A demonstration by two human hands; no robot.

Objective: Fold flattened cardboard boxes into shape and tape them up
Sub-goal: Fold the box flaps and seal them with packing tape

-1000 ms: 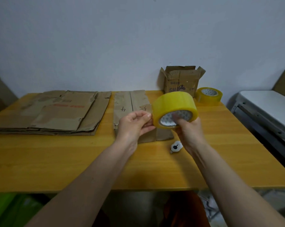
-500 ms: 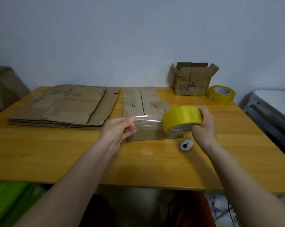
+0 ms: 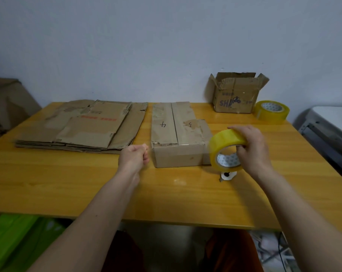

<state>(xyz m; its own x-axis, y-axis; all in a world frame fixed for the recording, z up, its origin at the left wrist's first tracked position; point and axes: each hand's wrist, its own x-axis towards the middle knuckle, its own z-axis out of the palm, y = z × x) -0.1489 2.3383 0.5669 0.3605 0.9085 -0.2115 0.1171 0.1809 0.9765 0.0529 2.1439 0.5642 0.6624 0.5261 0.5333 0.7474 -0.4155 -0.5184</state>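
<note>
A folded cardboard box with "4" and "3" written on its top flaps stands in the middle of the wooden table. My right hand grips a yellow tape roll just right of the box's front corner. My left hand pinches the free end of the tape at the box's left front corner. A clear strip of tape stretches between my hands across the box's front face.
A stack of flattened cardboard boxes lies on the left. An open small box and a second yellow tape roll stand at the back right. A small white cutter lies under the held roll. A white-grey unit adjoins the table's right side.
My hands have drawn further apart and lower, pulling a longer strip off the roll. The strip now spans the box's front face, where before it hung shorter above it.
</note>
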